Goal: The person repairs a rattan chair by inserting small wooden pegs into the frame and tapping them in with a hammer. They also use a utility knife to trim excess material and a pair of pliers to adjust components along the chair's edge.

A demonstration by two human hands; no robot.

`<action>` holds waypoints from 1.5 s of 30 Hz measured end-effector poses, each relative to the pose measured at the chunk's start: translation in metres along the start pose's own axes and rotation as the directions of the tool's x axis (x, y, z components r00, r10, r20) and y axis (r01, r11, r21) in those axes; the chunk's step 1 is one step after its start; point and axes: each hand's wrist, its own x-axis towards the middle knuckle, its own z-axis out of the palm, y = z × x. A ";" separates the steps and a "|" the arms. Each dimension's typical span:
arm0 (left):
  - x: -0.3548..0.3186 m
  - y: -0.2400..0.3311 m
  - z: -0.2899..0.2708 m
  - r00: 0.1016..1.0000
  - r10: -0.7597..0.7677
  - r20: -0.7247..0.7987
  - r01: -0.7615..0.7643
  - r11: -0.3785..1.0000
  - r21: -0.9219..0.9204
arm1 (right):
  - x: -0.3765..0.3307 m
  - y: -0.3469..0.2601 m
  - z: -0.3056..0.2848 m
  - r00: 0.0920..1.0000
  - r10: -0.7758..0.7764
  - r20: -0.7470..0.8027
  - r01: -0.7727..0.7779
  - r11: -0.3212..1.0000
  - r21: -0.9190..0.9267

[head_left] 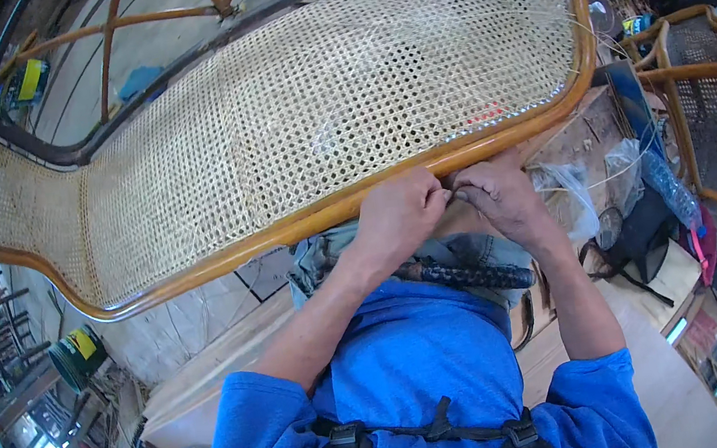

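Note:
A large woven cane panel (315, 111) in a curved brown wooden frame (303, 222) lies across my lap, stretching from the far left to the upper right. Just under the frame's near rail, my left hand (403, 215) is closed, with thumb and fingertips pinched together. Close beside it, my right hand (504, 196) is closed too, its fingertips almost meeting those of the left. Whatever lies between the fingertips is too small to make out. Several loose cane strands stick out at the panel's right edge.
A dark patterned rod-like handle (466, 273) lies across my waist. To the right are clear plastic bags (570, 194), a plastic bottle (670, 189), a black bag (641, 244) and another caned piece of furniture (713, 73). A dark green bucket (78, 358) stands at the left.

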 end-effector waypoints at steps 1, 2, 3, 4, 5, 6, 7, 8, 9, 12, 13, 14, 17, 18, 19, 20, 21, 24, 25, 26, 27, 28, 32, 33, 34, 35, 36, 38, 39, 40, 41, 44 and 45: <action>0.001 0.000 0.002 1.000 -0.021 -0.014 0.021 1.000 0.006 | 0.003 0.004 0.002 1.000 -0.007 -0.005 0.007 1.000 -0.001; 0.002 -0.001 0.003 0.999 -0.041 -0.026 0.041 0.999 0.012 | 0.008 0.005 0.000 0.999 -0.020 -0.027 0.018 0.998 -0.061; 0.004 -0.004 0.003 0.997 -0.035 -0.064 0.038 0.999 0.035 | 0.013 0.005 -0.005 0.998 -0.032 -0.051 0.025 0.992 -0.125; 0.007 -0.007 0.002 0.995 -0.029 -0.100 0.035 0.998 0.059 | 0.018 0.007 -0.009 0.996 -0.046 -0.074 0.031 0.982 -0.188; 0.007 -0.010 0.002 0.991 -0.021 -0.135 0.033 0.996 0.084 | 0.026 0.012 -0.013 0.996 -0.013 -0.088 -0.004 0.983 -0.184; 0.006 -0.010 0.001 0.991 0.011 -0.133 0.006 0.992 0.125 | 0.034 0.018 -0.018 0.995 0.019 -0.102 -0.038 0.983 -0.178; 0.006 -0.009 -0.001 0.991 0.048 -0.129 -0.026 0.985 0.168 | 0.041 0.025 -0.022 0.991 0.051 -0.122 -0.072 0.982 -0.174; 0.007 -0.008 -0.001 0.989 0.085 -0.123 -0.058 0.976 0.210 | 0.045 0.031 -0.024 0.994 0.033 -0.100 -0.049 0.986 -0.158; 0.007 -0.010 0.001 0.990 0.098 -0.101 -0.067 0.960 0.272 | 0.050 0.035 -0.026 0.997 0.014 -0.075 -0.025 0.990 -0.139; 0.009 -0.014 0.005 0.992 0.125 -0.030 -0.101 0.901 0.421 | 0.056 0.039 -0.025 0.999 -0.007 -0.049 0.001 0.993 -0.121; 0.010 -0.011 0.003 0.991 0.130 -0.007 -0.113 0.886 0.450 | 0.057 0.038 -0.024 0.999 -0.008 -0.048 0.002 0.993 -0.119; 0.011 -0.009 0.001 0.991 0.136 0.017 -0.127 0.869 0.478 | 0.058 0.038 -0.024 0.999 -0.015 -0.046 0.010 0.993 -0.116; 0.012 -0.006 -0.002 0.989 0.129 0.066 -0.145 0.841 0.521 | 0.059 0.036 -0.024 0.999 -0.029 -0.040 0.025 0.993 -0.116; 0.012 -0.007 -0.002 0.989 0.131 0.075 -0.151 0.834 0.530 | 0.059 0.035 -0.024 0.999 -0.027 -0.038 0.022 0.993 -0.118; 0.012 -0.008 -0.001 0.988 0.133 0.084 -0.157 0.827 0.540 | 0.059 0.036 -0.024 0.999 -0.024 -0.036 0.019 0.993 -0.119; 0.012 -0.008 -0.001 0.987 0.134 0.093 -0.163 0.820 0.549 | 0.059 0.037 -0.023 0.999 -0.026 -0.043 0.021 0.994 -0.111; 0.013 -0.009 0.000 0.985 0.143 0.102 -0.175 0.811 0.559 | 0.059 0.039 -0.022 0.998 -0.029 -0.051 0.023 0.994 -0.105; 0.016 -0.009 0.001 0.979 0.162 0.125 -0.204 0.791 0.576 | 0.058 0.038 -0.023 0.999 -0.010 -0.033 0.005 0.991 -0.134; 0.017 -0.009 0.000 0.978 0.165 0.130 -0.210 0.791 0.575 | 0.059 0.037 -0.023 1.000 0.002 -0.021 -0.005 0.989 -0.151; 0.018 -0.008 0.000 0.976 0.169 0.135 -0.216 0.790 0.573 | 0.059 0.036 -0.023 1.000 0.003 -0.014 -0.005 0.987 -0.161; 0.017 -0.008 -0.001 0.974 0.177 0.144 -0.228 0.779 0.585 | 0.058 0.037 -0.023 1.000 0.006 -0.009 -0.007 0.985 -0.172; 0.017 -0.009 -0.001 0.971 0.184 0.153 -0.239 0.767 0.596 | 0.058 0.037 -0.022 1.000 0.008 -0.005 -0.009 0.983 -0.182; 0.021 -0.006 -0.005 0.959 0.216 0.182 -0.282 0.754 0.593 | 0.057 0.039 -0.019 1.000 -0.010 -0.012 0.008 0.983 -0.185; 0.023 -0.005 -0.007 0.955 0.210 0.207 -0.294 0.742 0.603 | 0.058 0.038 -0.020 1.000 -0.002 -0.008 0.001 0.982 -0.188; 0.025 -0.003 -0.008 0.951 0.204 0.232 -0.306 0.729 0.612 | 0.058 0.037 -0.020 1.000 0.006 -0.006 -0.007 0.981 -0.191; 0.025 -0.003 -0.009 0.946 0.199 0.257 -0.319 0.716 0.621 | 0.057 0.039 -0.019 1.000 0.008 -0.011 -0.010 0.981 -0.192; 0.025 -0.003 -0.010 0.943 0.211 0.257 -0.328 0.722 0.610 | 0.056 0.043 -0.018 1.000 0.009 -0.023 -0.014 0.981 -0.194; 0.024 -0.008 -0.013 0.937 0.237 0.258 -0.346 0.732 0.586 | 0.058 0.045 -0.018 0.999 -0.009 -0.043 0.001 0.983 -0.183; 0.023 -0.013 -0.010 0.940 0.253 0.229 -0.340 0.745 0.574 | 0.058 0.044 -0.019 0.999 -0.025 -0.046 0.017 0.985 -0.170; 0.023 -0.019 -0.007 0.942 0.268 0.200 -0.334 0.757 0.562 | 0.058 0.044 -0.019 0.998 -0.040 -0.050 0.032 0.987 -0.158; 0.022 -0.022 -0.004 0.944 0.282 0.170 -0.328 0.769 0.548 | 0.057 0.044 -0.018 0.998 -0.035 -0.046 0.028 0.987 -0.159; 0.024 -0.018 -0.006 0.952 0.233 0.199 -0.304 0.795 0.525 | 0.057 0.044 -0.019 0.999 -0.034 -0.032 0.028 0.983 -0.179; 0.024 -0.017 -0.006 0.953 0.226 0.201 -0.300 0.795 0.528 | 0.057 0.044 -0.019 0.999 -0.039 -0.028 0.032 0.981 -0.193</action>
